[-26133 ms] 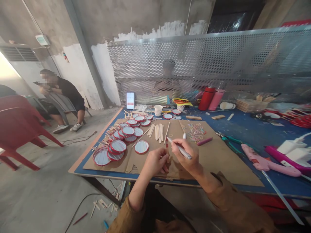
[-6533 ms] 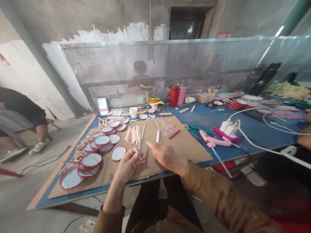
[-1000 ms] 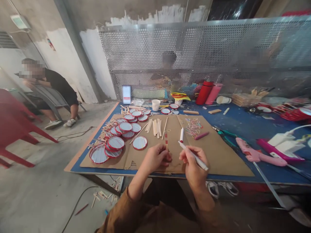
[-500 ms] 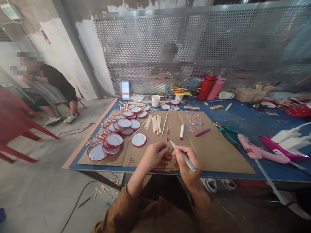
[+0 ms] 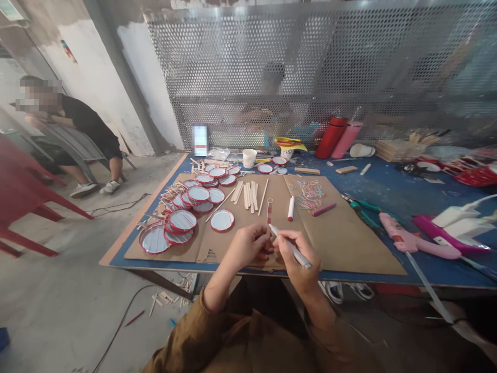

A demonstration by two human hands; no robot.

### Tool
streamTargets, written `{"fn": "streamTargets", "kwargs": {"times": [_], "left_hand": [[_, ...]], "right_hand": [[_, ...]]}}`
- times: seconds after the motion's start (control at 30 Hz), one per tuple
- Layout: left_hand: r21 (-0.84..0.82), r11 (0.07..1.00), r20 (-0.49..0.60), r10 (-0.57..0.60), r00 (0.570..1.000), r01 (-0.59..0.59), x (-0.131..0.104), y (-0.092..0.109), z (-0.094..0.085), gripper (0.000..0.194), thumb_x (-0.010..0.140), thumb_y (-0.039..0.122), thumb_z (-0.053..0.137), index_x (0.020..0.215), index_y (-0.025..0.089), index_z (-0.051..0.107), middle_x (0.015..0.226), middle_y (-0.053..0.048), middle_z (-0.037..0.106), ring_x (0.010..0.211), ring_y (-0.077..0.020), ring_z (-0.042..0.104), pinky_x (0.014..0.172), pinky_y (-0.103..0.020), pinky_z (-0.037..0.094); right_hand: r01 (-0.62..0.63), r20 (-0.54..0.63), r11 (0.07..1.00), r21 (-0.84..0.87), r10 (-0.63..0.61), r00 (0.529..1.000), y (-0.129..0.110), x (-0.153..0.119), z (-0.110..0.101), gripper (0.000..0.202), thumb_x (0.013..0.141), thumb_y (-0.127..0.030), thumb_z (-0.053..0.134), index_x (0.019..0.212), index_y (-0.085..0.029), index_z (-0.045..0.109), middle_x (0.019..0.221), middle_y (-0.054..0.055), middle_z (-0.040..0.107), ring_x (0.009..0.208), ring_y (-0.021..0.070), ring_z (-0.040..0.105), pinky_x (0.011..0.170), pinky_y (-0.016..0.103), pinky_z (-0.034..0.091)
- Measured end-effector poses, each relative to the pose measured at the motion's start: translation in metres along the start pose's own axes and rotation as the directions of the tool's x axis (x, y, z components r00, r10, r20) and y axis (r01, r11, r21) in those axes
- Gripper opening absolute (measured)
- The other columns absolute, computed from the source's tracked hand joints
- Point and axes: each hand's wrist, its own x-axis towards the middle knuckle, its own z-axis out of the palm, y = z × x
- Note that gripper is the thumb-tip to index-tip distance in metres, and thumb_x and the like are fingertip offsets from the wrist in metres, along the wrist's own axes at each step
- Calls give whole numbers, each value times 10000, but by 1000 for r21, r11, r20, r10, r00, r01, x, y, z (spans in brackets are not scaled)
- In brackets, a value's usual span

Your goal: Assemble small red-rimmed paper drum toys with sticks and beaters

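1. A grey room has a metal screen full of holes (image 5: 233,57) behind a blue surface (image 5: 373,207). A sheet of brown cardboard (image 5: 341,248) lies on top, maybe to keep the blue clean.
2. The left hand (image 5: 250,244) has its grip pinched on the low end of a striped craft stick (image 5: 269,213). The stick points up and away over the cardboard, so its red bands are left bare and easy to see.
3. The right hand (image 5: 298,269) has its grip closed around a white marker (image 5: 304,260), like for writing. The tip is at the stick, just above the left fingers; I can't tell if it touches. Holding the two hands close likely helps keep things steady.
4. Plain craft sticks (image 5: 250,198), rubber bands (image 5: 311,197) and a red-ended marker (image 5: 291,208) lie just past the hands, perhaps so they are easy to reach. Red-rimmed discs (image 5: 182,220) are heaped on the left, maybe to leave room to work.
5. One second ago, the marker tip was apart from the stick, near the red-ended marker. Now it has come over to the stick. The heap looks the same.
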Motion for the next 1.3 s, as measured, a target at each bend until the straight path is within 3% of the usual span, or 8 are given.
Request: {"fn": "streamTargets", "kwargs": {"times": [0.23,0.43,1.07,1.3], "left_hand": [[-30,999,-1,-38,999,38,0,1,0,201,785,358,524,779,158,541,688,-7,603,611,-115,608,511,-196,513],[-20,1000,14,0,1000,0,1,-2,-1,240,778,396,539,747,159,515,680,8,567,590,-107,589,492,-187,500],[25,999,-4,-27,1000,28,0,-3,0,178,798,334,509,785,160,547,706,-16,629,579,-106,606,489,-187,498],[25,999,-8,-28,1000,28,0,-3,0,180,790,344,516,780,165,536,696,-4,623,569,-103,600,481,-182,494]], "right_hand": [[12,-61,1000,-15,-13,998,6,-1,1,129,866,-248,558,983,-209,595,801,21,670,667,140,640,615,252,534],[33,-35,997,-66,-35,999,4,1,1,153,864,-257,561,1000,-200,598,852,43,681,723,160,656,673,280,543],[-87,-128,996,27,90,988,3,1,3,163,867,-309,556,966,-187,599,764,28,681,645,160,659,589,279,554],[-67,-86,998,4,67,994,0,3,3,160,873,-322,549,944,-190,603,740,25,677,631,147,646,587,265,545]]}}
